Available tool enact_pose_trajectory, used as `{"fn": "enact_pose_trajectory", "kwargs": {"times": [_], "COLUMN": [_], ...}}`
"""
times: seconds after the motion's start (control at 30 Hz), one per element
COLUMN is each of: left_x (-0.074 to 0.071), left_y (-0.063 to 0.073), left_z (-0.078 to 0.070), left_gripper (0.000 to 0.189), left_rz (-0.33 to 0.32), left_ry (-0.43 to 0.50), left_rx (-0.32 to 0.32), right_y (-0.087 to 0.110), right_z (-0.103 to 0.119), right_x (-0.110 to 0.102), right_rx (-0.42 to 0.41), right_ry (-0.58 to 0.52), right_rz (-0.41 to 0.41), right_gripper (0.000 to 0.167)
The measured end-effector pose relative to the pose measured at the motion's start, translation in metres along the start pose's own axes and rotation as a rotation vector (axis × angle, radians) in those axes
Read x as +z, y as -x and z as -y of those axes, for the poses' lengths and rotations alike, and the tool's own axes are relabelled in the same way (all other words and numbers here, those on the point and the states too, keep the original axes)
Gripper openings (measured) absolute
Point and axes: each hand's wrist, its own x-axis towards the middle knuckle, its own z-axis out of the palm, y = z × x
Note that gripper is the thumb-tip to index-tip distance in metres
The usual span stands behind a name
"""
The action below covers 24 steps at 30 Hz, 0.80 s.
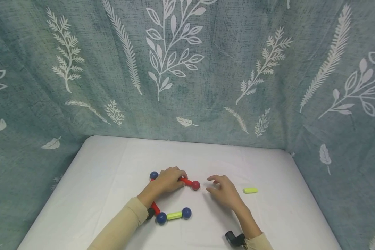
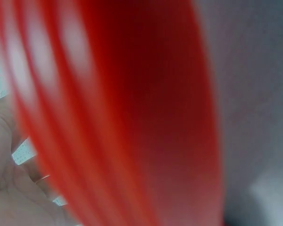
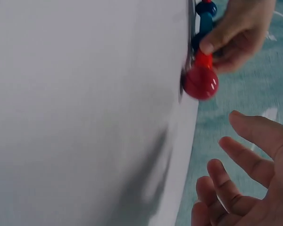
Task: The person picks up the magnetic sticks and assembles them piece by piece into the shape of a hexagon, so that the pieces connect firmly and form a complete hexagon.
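Note:
My left hand [image 1: 168,180] pinches a ridged red rod [image 1: 185,181] between thumb and fingers; a red ball [image 1: 196,185] sits on the rod's right end. Under that hand and wrist, parts of a chain of balls and rods are hidden. A blue ball [image 1: 154,175] shows at its far side, and a second red rod [image 1: 155,208] runs to another blue ball [image 1: 161,218]. In the left wrist view a blurred red rod [image 2: 132,117] fills the middle. To the right of the red ball, my right hand [image 1: 224,192] holds nothing, its fingers spread and slightly bent.
A yellow-green rod [image 1: 174,215] joins the near blue ball to one more blue ball [image 1: 186,213]. Beyond my right hand, a loose yellow-green rod [image 1: 250,190] lies on the white table [image 1: 284,222]. A patterned teal curtain [image 1: 218,69] hangs behind and around it.

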Motion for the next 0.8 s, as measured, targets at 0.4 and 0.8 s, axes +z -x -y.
{"fn": "enact_pose_trajectory", "kwargs": {"times": [0.4,0.8], "left_x": [0.001,0.002], "left_y": [-0.001,0.000], "left_z": [0.002,0.002], "left_gripper": [0.019,0.020], "left_rz": [0.003,-0.002], "left_ry": [0.008,0.008], "left_rx": [0.002,0.006], "right_y": [0.036,0.049], "right_z": [-0.044,-0.086], "right_x": [-0.056,-0.081], "right_rx": [0.006,0.096], "right_ry": [0.006,0.070], "right_rz": [-0.122,-0.139], "right_gripper": [0.032,0.034]}}
